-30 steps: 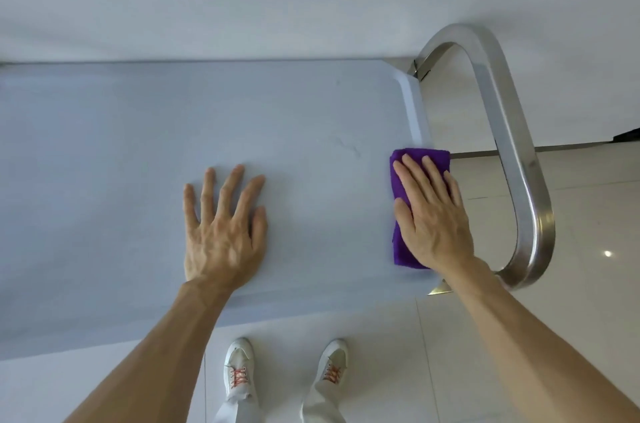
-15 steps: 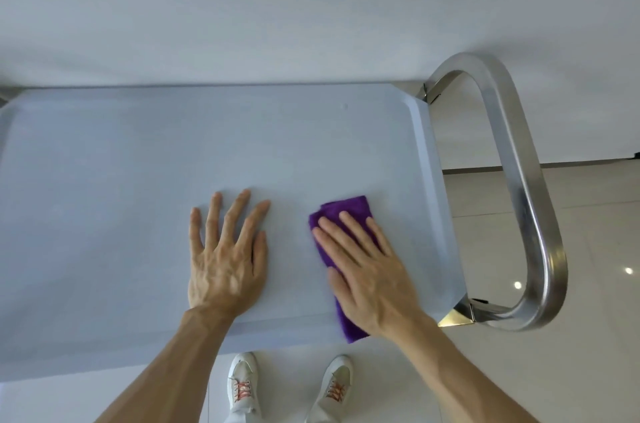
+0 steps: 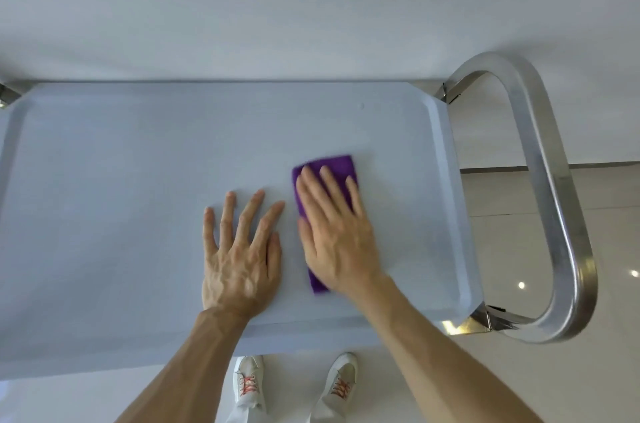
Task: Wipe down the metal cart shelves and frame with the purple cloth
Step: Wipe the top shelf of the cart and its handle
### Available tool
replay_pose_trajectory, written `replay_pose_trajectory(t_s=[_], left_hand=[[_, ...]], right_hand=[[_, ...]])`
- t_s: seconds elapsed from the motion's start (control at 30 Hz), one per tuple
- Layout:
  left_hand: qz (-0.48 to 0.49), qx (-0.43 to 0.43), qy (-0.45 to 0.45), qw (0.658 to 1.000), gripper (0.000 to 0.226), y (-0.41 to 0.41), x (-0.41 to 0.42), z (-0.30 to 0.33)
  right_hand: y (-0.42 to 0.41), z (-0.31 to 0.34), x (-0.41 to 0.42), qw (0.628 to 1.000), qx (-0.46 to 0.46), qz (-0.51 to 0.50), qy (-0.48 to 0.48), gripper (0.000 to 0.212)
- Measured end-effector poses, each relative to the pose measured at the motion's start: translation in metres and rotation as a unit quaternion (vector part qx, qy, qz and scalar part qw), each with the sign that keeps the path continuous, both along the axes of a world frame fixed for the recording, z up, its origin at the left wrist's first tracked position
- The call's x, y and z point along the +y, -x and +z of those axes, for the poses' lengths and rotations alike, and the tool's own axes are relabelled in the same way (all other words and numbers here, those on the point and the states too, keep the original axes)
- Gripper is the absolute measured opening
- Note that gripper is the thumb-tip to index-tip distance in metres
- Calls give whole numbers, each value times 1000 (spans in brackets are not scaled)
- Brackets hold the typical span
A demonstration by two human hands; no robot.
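Observation:
The cart's top shelf is a pale grey tray with a raised rim, filling the middle of the view. A folded purple cloth lies flat on it, right of centre. My right hand presses on the cloth with straight fingers, covering most of it. My left hand rests flat on the bare shelf just left of the cloth, fingers spread. The cart's shiny metal handle loop stands off the shelf's right end.
A white wall runs along the far side of the cart. Glossy floor tiles show to the right and below. My white shoes stand under the shelf's near edge. A metal corner bracket shows at the far left.
My right hand has slid the cloth from the shelf's right rim leftward to beside my left hand. The view has shifted, showing more of the shelf. My left hand stays flat.

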State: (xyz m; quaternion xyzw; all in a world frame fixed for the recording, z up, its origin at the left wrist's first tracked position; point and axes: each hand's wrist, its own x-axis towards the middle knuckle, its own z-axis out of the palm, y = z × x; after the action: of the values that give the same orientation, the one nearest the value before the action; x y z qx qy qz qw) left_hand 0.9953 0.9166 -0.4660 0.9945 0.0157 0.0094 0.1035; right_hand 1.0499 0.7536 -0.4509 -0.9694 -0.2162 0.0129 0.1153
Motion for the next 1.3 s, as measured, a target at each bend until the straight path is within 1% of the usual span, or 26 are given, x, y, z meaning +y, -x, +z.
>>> replay_pose_trajectory(t_s=[0.07, 0.1, 0.17, 0.23, 0.33, 0.43, 0.47, 0.5, 0.53, 0.57, 0.6, 0.67, 0.7, 0.77, 0.83, 0.9, 1.03, 1.07, 1.2, 1.3], left_hand=[[0, 0, -1, 1000, 48, -1, -1, 1], [-1, 1, 0, 1000, 48, -1, -2, 1], [0, 1, 3, 1000, 48, -3, -2, 0], [1, 2, 2, 1000, 48, -4, -1, -2], [0, 1, -3, 1000, 48, -4, 0, -3], [-6, -1, -6, 1000, 48, -5, 1, -5], [-6, -2, -8, 1000, 48, -5, 2, -6], [-6, -2, -9, 1000, 48, -4, 2, -6], [-6, -2, -10, 1000, 48, -3, 3, -7], [-5, -4, -10, 1000, 48, -3, 3, -7], [-4, -6, -11, 1000, 48, -2, 2, -6], [-2, -7, -10, 1000, 49, -2, 1, -5], [-1, -8, -10, 1000, 49, -2, 1, -4], [1, -10, -9, 1000, 49, -3, 0, -3], [4, -11, -5, 1000, 49, -4, -1, -2], [2, -15, -3, 1000, 49, -5, -1, -1], [-3, -11, -6, 1000, 49, -3, 0, -3], [-3, -12, -7, 1000, 49, -3, 0, -3], [-1, -22, -9, 1000, 48, -4, 0, -5], [-3, -24, -9, 1000, 48, -4, 1, -7]], right_hand=[[27, -2, -23, 998, 6, 64, 4, 54], [32, -4, -37, 997, 3, 79, 6, 54], [23, -5, -62, 998, -9, 69, 7, 54], [-5, -4, -76, 1000, -20, 17, 8, 52], [-66, -2, -79, 993, -28, -109, 21, 51], [-121, -2, -56, 971, -16, -237, 29, 54], [-133, -2, -42, 964, -15, -263, 29, 55], [-139, -3, -26, 963, -19, -267, 29, 56], [-138, -3, -10, 970, -23, -240, 30, 56], [-133, -4, 6, 982, -31, -183, 30, 57], [-123, -5, 19, 993, -37, -107, 29, 57], [-106, -6, 34, 998, -40, 24, 29, 55], [-104, -6, 33, 997, -35, 59, 30, 55], [-119, -3, 17, 996, -36, 79, 30, 54], [-140, 0, -9, 998, -41, 32, 33, 54], [-157, 0, -40, 997, -37, -54, 37, 55], [-156, -4, -95, 981, -40, -185, 31, 55], [-153, -4, -104, 977, -42, -207, 32, 55], [-139, -4, -110, 968, -39, -246, 40, 55], [-102, -3, -108, 953, -35, -299, 35, 56]])
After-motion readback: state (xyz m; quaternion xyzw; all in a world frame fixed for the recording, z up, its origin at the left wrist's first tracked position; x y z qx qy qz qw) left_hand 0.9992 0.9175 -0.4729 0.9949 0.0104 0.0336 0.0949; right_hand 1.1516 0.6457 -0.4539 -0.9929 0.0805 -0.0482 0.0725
